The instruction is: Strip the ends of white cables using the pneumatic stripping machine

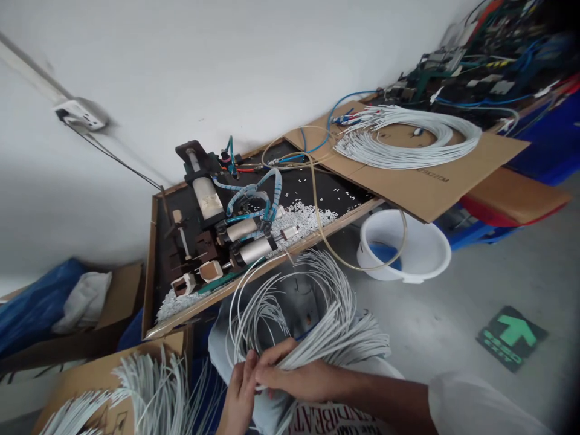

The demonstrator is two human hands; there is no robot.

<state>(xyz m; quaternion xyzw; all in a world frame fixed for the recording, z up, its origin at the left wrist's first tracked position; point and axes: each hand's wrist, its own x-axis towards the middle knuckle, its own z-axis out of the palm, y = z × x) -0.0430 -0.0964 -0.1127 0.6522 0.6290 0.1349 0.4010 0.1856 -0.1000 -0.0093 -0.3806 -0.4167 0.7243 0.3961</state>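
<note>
White wire bundle [317, 326] gripped by both hands [272, 386], bare floor [453, 326] beside

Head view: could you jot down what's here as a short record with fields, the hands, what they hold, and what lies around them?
left hand: low in the middle, fingers on the wire bundle
right hand: grip closed around the wire bundle
wire bundle: white wires, looped over the lap
machine: on a dark tray, cylinders and blue hoses
scraps: white bits heaped by the machine
bucket: white, on the floor, right of the tray
wire coil: white, on cardboard, far right
box: cardboard, lower left, holds more white wires
</note>
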